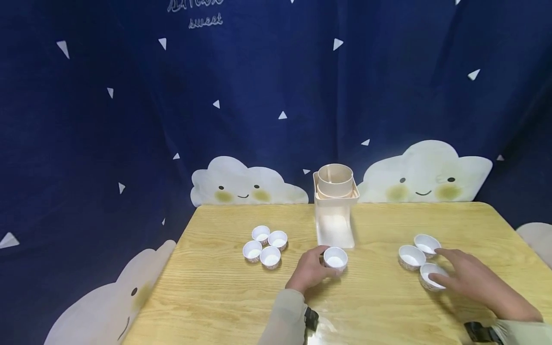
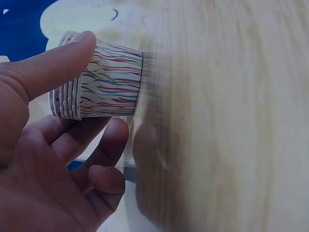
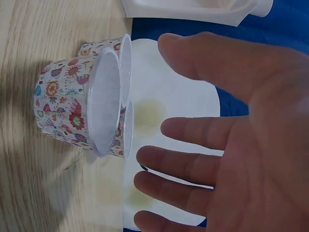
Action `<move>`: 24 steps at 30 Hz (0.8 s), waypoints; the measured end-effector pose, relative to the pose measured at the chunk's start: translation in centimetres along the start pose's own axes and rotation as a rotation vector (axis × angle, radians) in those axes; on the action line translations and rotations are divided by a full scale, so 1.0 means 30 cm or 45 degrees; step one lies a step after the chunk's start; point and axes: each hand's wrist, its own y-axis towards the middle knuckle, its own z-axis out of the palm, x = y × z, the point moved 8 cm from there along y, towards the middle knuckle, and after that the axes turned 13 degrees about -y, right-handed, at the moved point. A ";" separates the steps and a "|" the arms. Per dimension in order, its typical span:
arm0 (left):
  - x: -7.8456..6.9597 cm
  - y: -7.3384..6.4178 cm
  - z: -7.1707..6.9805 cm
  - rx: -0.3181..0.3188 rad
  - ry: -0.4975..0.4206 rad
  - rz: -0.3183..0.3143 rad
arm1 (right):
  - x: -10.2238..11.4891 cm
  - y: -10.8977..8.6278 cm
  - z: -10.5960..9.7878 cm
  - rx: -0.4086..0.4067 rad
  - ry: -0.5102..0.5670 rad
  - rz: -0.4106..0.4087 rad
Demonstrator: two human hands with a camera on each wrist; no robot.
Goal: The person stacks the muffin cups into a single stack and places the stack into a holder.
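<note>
In front of the cream-coloured stand, my left hand (image 1: 312, 270) grips a stack of paper baking cups (image 1: 335, 258), thumb on one side and fingers on the other. The left wrist view shows several nested rims and wavy coloured stripes on the stack (image 2: 113, 79). At the right, my right hand (image 1: 470, 278) hovers over three white-lined baking cups (image 1: 411, 258), fingers spread and holding nothing. Seen from the right wrist, the nearest cup (image 3: 63, 104) has a floral print and stands upright on the table, just beyond the fingertips.
The cream stand (image 1: 334, 230) with a round holder (image 1: 335, 179) on top stands at the table's back. Left of it, several more baking cups (image 1: 270, 257) sit grouped on the wooden table (image 1: 194, 297). A dark blue curtain (image 1: 258, 72) hangs behind.
</note>
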 end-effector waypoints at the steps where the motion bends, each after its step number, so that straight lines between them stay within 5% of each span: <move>1: -0.001 -0.001 0.002 0.001 0.002 -0.002 | -0.003 -0.002 0.002 0.006 -0.006 0.008; 9: -0.010 -0.007 0.005 -0.004 -0.002 -0.011 | -0.023 -0.023 0.048 0.110 -0.013 0.103; 24: -0.005 -0.005 0.003 -0.005 -0.004 -0.002 | -0.006 -0.031 0.064 0.077 0.007 0.082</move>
